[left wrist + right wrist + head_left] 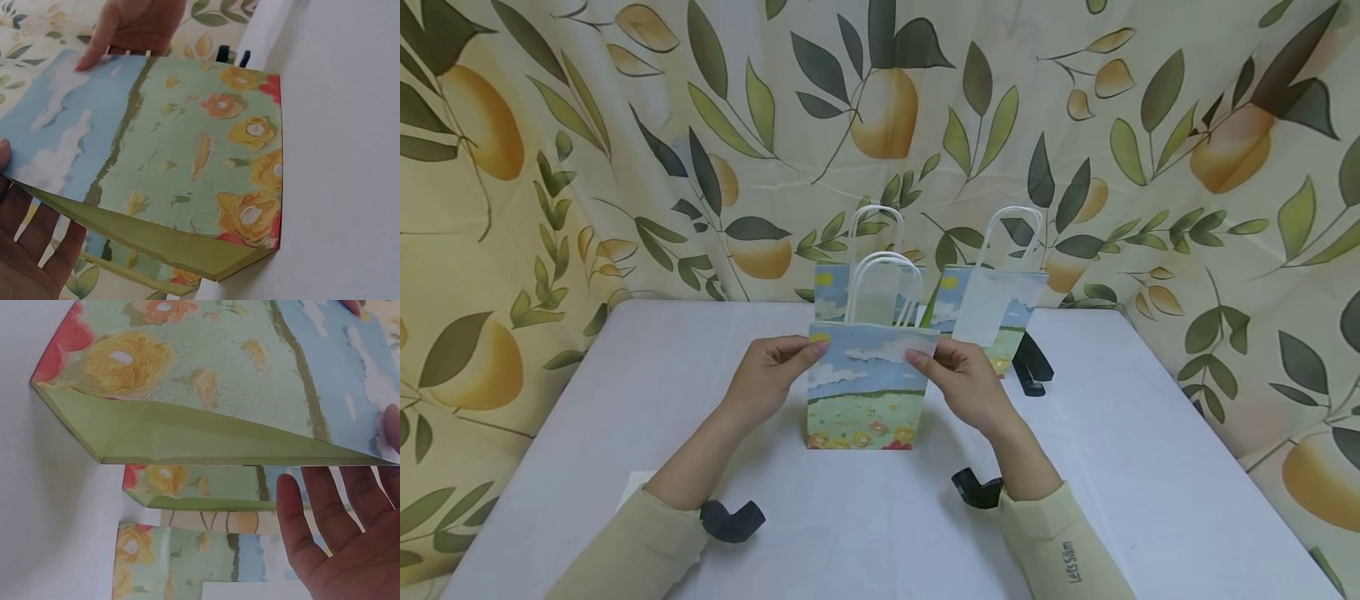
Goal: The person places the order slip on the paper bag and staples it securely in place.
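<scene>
A small paper gift bag (865, 400) stands upright on the table, printed with blue sky, clouds, green field and flowers, with white handles (883, 258) on top. My left hand (767, 375) pinches its upper left edge, thumb on the front. At the upper right edge, my right hand (966, 383) pinches it the same way. The right wrist view shows the bag's plain green side panel (150, 431) folded inward, with the fingers (319, 512) of my right hand behind the bag. In the left wrist view, the printed front (181, 137) fills the middle.
Two matching bags stand behind: one back bag (830, 292) directly behind, another right bag (951, 292) with a white card (981, 308) at its front. Beside that lies a black stapler (1033, 364). White paper (634, 483) peeks from behind the left forearm. A patterned curtain (880, 183) hangs behind the white table (865, 525).
</scene>
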Tool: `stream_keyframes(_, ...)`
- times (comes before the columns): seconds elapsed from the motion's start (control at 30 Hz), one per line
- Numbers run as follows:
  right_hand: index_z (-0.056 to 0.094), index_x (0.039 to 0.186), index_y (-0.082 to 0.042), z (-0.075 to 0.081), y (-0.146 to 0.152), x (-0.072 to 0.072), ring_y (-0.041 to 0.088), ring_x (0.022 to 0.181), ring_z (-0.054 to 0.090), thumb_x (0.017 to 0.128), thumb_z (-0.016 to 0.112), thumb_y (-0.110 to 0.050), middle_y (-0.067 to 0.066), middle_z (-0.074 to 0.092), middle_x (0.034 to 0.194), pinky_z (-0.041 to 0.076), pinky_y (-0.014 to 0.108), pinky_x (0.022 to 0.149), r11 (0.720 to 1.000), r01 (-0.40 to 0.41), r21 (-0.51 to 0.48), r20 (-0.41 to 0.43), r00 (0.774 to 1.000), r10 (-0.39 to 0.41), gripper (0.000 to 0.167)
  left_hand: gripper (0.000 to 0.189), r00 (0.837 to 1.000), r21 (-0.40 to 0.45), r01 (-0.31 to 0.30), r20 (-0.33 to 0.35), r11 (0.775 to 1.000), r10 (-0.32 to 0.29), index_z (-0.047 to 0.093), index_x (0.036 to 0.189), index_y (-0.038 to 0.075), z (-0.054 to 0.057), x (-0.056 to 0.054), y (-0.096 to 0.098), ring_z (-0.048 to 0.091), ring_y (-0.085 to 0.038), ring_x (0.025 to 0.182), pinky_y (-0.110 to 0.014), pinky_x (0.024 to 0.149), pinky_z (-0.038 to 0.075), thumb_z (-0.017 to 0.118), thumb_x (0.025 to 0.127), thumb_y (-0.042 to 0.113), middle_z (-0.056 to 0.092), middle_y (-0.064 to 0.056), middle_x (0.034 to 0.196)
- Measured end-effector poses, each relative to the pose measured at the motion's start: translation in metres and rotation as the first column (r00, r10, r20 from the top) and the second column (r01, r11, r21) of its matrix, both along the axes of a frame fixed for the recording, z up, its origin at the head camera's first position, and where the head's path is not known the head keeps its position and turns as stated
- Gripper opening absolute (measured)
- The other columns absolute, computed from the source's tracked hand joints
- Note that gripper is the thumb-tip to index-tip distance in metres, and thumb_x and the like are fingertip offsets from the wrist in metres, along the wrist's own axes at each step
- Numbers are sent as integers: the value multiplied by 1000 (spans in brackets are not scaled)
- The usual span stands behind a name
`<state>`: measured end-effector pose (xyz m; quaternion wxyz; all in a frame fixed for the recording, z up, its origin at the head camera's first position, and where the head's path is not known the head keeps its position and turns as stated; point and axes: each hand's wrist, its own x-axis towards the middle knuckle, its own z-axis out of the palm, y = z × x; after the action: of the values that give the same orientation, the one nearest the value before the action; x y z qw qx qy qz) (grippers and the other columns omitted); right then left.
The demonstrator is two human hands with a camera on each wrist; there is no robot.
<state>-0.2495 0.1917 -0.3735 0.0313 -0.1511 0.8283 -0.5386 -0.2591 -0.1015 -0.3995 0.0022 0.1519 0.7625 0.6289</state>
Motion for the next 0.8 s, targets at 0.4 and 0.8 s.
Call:
stream_keyframes(0.4, 75, 122, -10, -2, -1, -1, 14, 99, 66, 105, 63, -29, 6, 79, 114, 51, 27, 85, 1000, 13, 24, -1, 1000, -13, 28, 24, 1000, 8, -9, 8, 1000, 9, 80, 102, 5, 1, 1, 0, 50, -17, 87, -32, 84, 44, 68, 102, 25, 63, 3, 82)
stream_keyframes(0.8, 59, 77, -3, -6, -4, -1, 14, 58, 32, 102, 68, -34, -1, 37, 64, 27, 27, 53, 995, 30, 92, 22, 999, -32, 41, 28, 999, -47, 15, 42, 999, -13, 81, 108, 8, 5, 1, -4, 58, -17, 98, -38, 94, 46, 66, 103, 32, 68, 2, 90)
